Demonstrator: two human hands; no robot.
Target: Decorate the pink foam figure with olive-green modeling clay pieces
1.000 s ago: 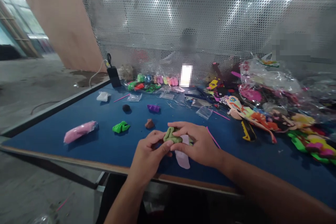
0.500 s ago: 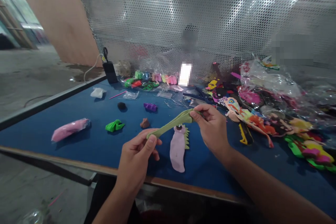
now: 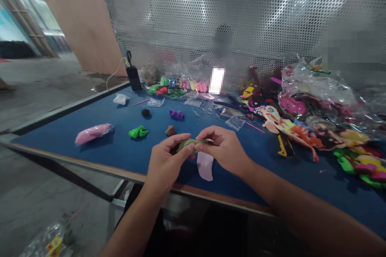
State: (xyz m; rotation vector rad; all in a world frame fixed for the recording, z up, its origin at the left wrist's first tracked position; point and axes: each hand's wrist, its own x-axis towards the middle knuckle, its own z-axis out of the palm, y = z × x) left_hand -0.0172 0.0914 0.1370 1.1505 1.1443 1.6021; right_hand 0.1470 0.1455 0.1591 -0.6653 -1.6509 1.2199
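Observation:
Between my two hands is a piece of olive-green modelling clay (image 3: 190, 142), folded and largely covered by my fingers. My left hand (image 3: 169, 158) pinches its left end, thumb on top. My right hand (image 3: 224, 148) is closed on the other end, so the hands almost meet. Below them a flat pale-pink clay shape (image 3: 205, 166) lies on the table, its upper part hidden behind my hands. Just beyond my left hand sits a small brown clay lump (image 3: 170, 130).
Green clay (image 3: 138, 131), purple clay (image 3: 176, 115), a black lump (image 3: 146, 113) and wrapped pink clay (image 3: 93, 133) lie on the blue table (image 3: 120, 156). A yellow-black utility knife (image 3: 285, 145) and a pile of coloured clay figures (image 3: 295, 128) are at right. A perforated metal panel (image 3: 169, 20) stands behind.
The green clay, stretched long between my hands before, is now folded short. My hands have come together and now cover the upper part of the pink shape. The view has shifted slightly.

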